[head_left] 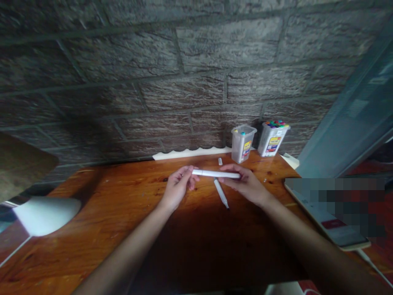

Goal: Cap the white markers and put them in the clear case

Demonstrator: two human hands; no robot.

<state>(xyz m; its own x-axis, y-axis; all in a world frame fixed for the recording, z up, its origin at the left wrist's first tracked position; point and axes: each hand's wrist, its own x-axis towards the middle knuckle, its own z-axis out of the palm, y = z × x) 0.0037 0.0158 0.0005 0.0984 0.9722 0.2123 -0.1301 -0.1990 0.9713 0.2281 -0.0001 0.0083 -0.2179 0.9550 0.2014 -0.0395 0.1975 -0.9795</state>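
Note:
A white marker (211, 174) lies level between my two hands, above the wooden table. My left hand (180, 182) pinches its left end between thumb and fingers. Around its right end are the fingers of my right hand (244, 182). Below the held marker, an uncapped white marker (221, 194) rests on the table, its dark tip pointing toward me. A loose white cap (220, 161) sits just behind my hands.
Against the brick wall stand a clear tub (241, 145) with a few markers and a fuller tub (272, 141) of colourful-ended markers. A tablet (334, 221) with a cable lies at the right. A white lamp base (47, 215) is at the left of the wooden table (123, 196).

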